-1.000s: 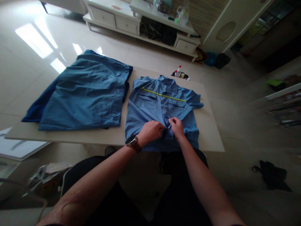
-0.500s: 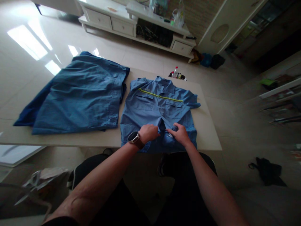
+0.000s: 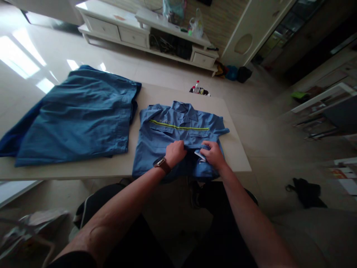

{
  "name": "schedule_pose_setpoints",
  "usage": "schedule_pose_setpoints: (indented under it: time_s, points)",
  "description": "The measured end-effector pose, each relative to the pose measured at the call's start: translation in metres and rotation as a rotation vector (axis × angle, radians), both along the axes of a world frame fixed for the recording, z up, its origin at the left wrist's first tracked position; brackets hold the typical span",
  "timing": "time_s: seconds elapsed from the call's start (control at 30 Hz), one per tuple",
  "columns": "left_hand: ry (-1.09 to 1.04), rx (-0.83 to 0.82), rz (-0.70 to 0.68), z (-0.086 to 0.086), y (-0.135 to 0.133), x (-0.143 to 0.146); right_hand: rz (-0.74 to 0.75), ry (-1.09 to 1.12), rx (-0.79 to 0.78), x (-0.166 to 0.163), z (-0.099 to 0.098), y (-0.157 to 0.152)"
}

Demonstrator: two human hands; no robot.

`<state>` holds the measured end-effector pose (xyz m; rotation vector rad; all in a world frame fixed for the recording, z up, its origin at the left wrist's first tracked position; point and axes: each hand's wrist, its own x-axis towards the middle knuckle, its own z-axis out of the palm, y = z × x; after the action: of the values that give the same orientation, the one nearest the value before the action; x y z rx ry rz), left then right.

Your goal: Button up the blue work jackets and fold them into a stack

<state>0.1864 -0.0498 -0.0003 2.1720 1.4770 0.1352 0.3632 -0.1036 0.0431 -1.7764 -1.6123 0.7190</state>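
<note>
A blue work shirt (image 3: 158,139) with a yellow-green stripe across its chest lies front up on the table, its collar away from me. My left hand (image 3: 175,153), a watch on its wrist, is closed on the cloth of the shirt front near the middle. Just to the right, my right hand (image 3: 212,153) grips the other part of the shirt front, where a white-edged fold shows below the fingers. Between the hands a dark gap runs through the cloth. My left fingertips are partly hidden.
Left of the shirt, more folded blue garments (image 3: 80,119) are spread on the pale table (image 3: 237,152). Past its far edge stand bottles with red caps (image 3: 197,86). A white TV cabinet (image 3: 134,36) lines the wall, and a dark bag (image 3: 306,192) lies on the floor at right.
Both hands have drawn the two sides of the shirt front together, and the chest opening has narrowed. My right hand has turned further over the cloth. The view has shifted right.
</note>
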Motion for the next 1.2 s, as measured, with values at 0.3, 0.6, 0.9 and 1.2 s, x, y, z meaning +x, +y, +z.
schedule_pose_setpoints:
  time_s: [0.3,0.6,0.9,1.2]
  points:
    - [-0.139,-0.005,0.08,0.018,0.006,-0.01,0.266,-0.092,0.099,-0.018,-0.025,0.033]
    - [-0.155,-0.048,0.033,0.007,0.025,-0.011,0.159,0.062,-0.053,-0.001,-0.055,0.037]
    - [-0.165,-0.023,-0.084,0.009,0.041,-0.021,0.267,0.165,-0.12,-0.004,-0.061,0.063]
    - [-0.163,-0.179,-0.279,-0.001,0.046,-0.04,0.111,-0.226,-0.071,0.02,-0.065,0.072]
